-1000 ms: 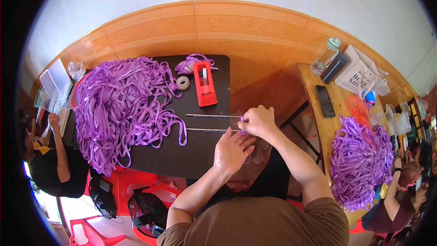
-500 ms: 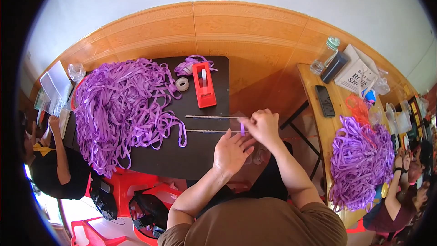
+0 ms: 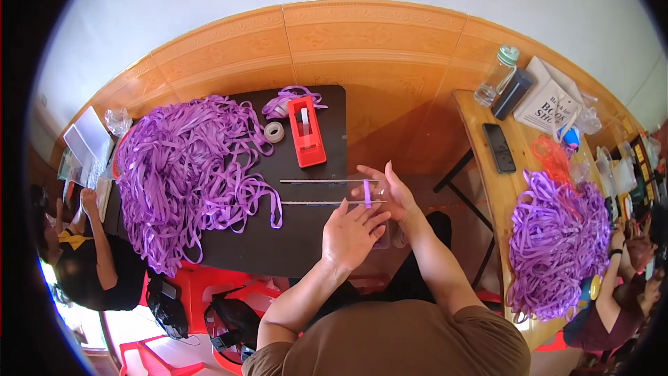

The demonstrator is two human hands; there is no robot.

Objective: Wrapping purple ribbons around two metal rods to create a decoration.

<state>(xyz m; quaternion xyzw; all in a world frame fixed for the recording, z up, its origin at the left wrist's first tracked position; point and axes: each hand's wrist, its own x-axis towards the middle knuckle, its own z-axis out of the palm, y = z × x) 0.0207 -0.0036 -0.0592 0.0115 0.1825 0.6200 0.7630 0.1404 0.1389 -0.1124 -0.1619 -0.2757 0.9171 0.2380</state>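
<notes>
A short purple ribbon piece (image 3: pixel 367 193) lies across the right ends of two thin pale rods (image 3: pixel 316 182) that run side by side on the black table (image 3: pixel 278 244). My right hand (image 3: pixel 394 195) is just right of the piece, fingers spread and raised. My left hand (image 3: pixel 352 234) rests flat below it, its fingertips at the piece's lower end. Whether either hand pinches the piece is hard to see. A big heap of purple ribbon (image 3: pixel 177 177) covers the table's left half.
A red tape dispenser (image 3: pixel 307 132) and a tape roll (image 3: pixel 274 132) sit at the table's back. To the right, a wooden table (image 3: pixel 480 160) holds a phone (image 3: pixel 499 147), a bottle (image 3: pixel 495 76) and another ribbon heap (image 3: pixel 557 237). Other people sit at far left (image 3: pixel 90 257) and lower right (image 3: pixel 612 292).
My right hand was closed over the rods' right ends; its fingers have now spread apart, uncovering the short purple piece. My left hand has barely moved.
</notes>
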